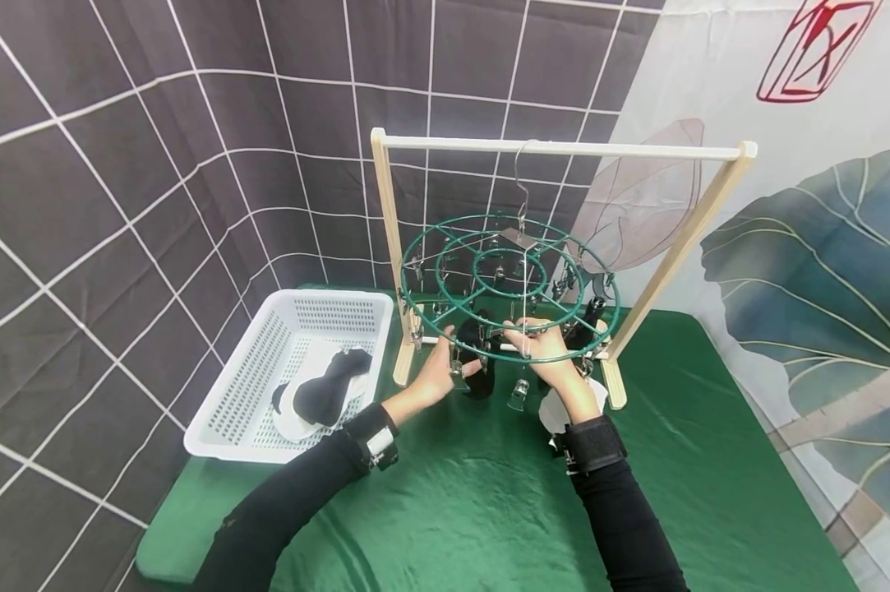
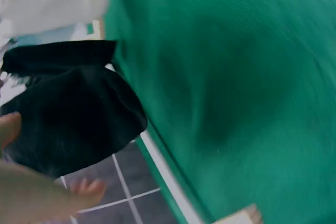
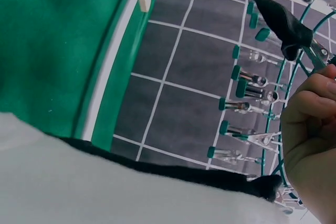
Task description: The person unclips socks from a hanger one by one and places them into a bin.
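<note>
A round green clip hanger (image 1: 618, 304) hangs by its metal hook from a wooden rack. Under its front left, a black sock (image 1: 477, 386) hangs from the clips. My right hand (image 1: 541, 349) reaches beneath the ring; in the right wrist view its curled fingers pinch a clip (image 3: 317, 53) that grips one end of the black sock. Beside that sock is my left hand (image 1: 437, 374), thumb raised and fingers apart, holding nothing that I can see. It is blurred in the left wrist view, in front of the black sock (image 2: 73, 114). A white-and-black sock (image 3: 131, 192) hangs near my right wrist.
A white plastic basket (image 1: 226, 395) with dark and white socks (image 1: 326, 395) stands on the green cloth at left. The wooden rack (image 1: 681, 234) spans the hanger. Another black sock (image 1: 579, 333) hangs at the ring's right. A loose clip (image 1: 518, 395) dangles at the front.
</note>
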Action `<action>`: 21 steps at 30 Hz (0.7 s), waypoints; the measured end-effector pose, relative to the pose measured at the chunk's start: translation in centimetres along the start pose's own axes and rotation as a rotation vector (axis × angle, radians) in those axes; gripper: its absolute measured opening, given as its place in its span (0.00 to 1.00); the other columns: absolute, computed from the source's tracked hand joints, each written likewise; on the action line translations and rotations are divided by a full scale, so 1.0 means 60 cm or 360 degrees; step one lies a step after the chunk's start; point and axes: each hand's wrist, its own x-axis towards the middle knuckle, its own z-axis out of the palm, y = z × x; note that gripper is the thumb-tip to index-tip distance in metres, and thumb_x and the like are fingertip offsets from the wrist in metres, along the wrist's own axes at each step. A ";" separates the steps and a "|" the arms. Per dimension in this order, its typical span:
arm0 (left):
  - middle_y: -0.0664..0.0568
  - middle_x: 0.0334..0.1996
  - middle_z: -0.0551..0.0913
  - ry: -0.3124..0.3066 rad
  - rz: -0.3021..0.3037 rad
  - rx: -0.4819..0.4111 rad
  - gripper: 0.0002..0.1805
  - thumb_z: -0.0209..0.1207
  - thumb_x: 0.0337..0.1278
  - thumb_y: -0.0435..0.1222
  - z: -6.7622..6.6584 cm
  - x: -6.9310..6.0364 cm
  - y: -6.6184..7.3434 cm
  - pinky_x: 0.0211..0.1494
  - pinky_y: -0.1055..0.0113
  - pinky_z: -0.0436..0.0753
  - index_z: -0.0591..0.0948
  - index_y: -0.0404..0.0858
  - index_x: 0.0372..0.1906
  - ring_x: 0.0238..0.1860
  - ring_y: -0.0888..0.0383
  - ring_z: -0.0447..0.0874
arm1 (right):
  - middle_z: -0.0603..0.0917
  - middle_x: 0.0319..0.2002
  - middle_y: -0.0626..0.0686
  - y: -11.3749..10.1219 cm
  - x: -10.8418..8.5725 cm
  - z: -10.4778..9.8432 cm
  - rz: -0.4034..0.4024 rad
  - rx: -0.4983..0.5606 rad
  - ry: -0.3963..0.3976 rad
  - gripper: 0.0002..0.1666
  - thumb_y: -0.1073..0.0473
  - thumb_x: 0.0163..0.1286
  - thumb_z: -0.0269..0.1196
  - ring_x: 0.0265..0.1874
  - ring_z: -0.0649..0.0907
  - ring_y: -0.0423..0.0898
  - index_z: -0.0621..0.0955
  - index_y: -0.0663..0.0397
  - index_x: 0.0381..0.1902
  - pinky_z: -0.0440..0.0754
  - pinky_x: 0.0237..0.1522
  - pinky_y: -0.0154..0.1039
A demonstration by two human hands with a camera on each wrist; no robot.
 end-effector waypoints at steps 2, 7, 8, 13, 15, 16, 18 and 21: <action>0.35 0.59 0.74 -0.0058 -0.0142 -0.0248 0.38 0.60 0.61 0.44 -0.001 0.005 -0.001 0.67 0.46 0.62 0.58 0.31 0.68 0.64 0.42 0.68 | 0.69 0.12 0.47 0.013 0.003 0.004 0.0021 -0.0016 0.0009 0.15 0.64 0.66 0.60 0.13 0.63 0.38 0.77 0.67 0.21 0.61 0.20 0.33; 0.40 0.43 0.84 -0.0033 -0.0139 -0.0459 0.16 0.53 0.67 0.35 0.001 0.007 -0.009 0.55 0.62 0.76 0.74 0.26 0.52 0.47 0.54 0.82 | 0.76 0.15 0.51 0.049 0.007 0.011 -0.0007 -0.0167 0.0120 0.16 0.57 0.66 0.61 0.15 0.67 0.42 0.80 0.61 0.21 0.63 0.22 0.36; 0.42 0.38 0.84 -0.0009 -0.0102 -0.0470 0.14 0.51 0.68 0.33 0.001 0.005 -0.010 0.49 0.65 0.78 0.75 0.26 0.49 0.41 0.56 0.82 | 0.76 0.14 0.50 0.053 0.007 0.011 -0.0024 -0.0178 0.0140 0.17 0.57 0.66 0.61 0.15 0.67 0.43 0.80 0.61 0.20 0.63 0.22 0.36; 0.53 0.23 0.77 0.0031 -0.0047 -0.0432 0.10 0.47 0.70 0.34 -0.004 -0.004 0.002 0.28 0.65 0.77 0.73 0.29 0.44 0.22 0.57 0.77 | 0.70 0.11 0.48 0.057 0.009 0.006 -0.0123 -0.0198 0.0141 0.19 0.57 0.66 0.61 0.12 0.65 0.43 0.78 0.59 0.17 0.61 0.21 0.37; 0.53 0.24 0.78 0.0044 -0.0050 -0.0370 0.10 0.47 0.70 0.35 -0.007 -0.005 0.005 0.25 0.65 0.77 0.74 0.31 0.44 0.21 0.56 0.78 | 0.69 0.11 0.47 0.053 0.009 0.004 -0.0153 -0.0208 0.0114 0.18 0.59 0.67 0.61 0.12 0.64 0.40 0.77 0.59 0.17 0.61 0.21 0.35; 0.52 0.24 0.79 0.0051 -0.0050 -0.0350 0.10 0.47 0.71 0.35 -0.008 -0.005 0.006 0.24 0.66 0.76 0.74 0.32 0.44 0.21 0.56 0.78 | 0.69 0.11 0.47 0.051 0.008 0.003 -0.0150 -0.0187 0.0097 0.18 0.60 0.67 0.61 0.12 0.64 0.39 0.77 0.60 0.17 0.61 0.21 0.35; 0.51 0.26 0.79 0.0093 -0.0008 -0.0281 0.09 0.47 0.70 0.35 -0.007 -0.003 0.002 0.25 0.70 0.73 0.74 0.33 0.44 0.23 0.61 0.75 | 0.67 0.10 0.47 0.040 0.005 0.001 -0.0158 -0.0143 0.0072 0.17 0.62 0.67 0.61 0.11 0.62 0.38 0.77 0.62 0.18 0.60 0.20 0.34; 0.48 0.29 0.80 0.0133 0.0045 -0.0178 0.09 0.47 0.70 0.35 -0.008 -0.005 0.006 0.30 0.70 0.74 0.76 0.35 0.45 0.26 0.61 0.76 | 0.65 0.10 0.45 0.017 -0.001 -0.004 -0.0159 -0.0072 0.0024 0.18 0.66 0.67 0.59 0.11 0.62 0.36 0.74 0.65 0.16 0.60 0.20 0.33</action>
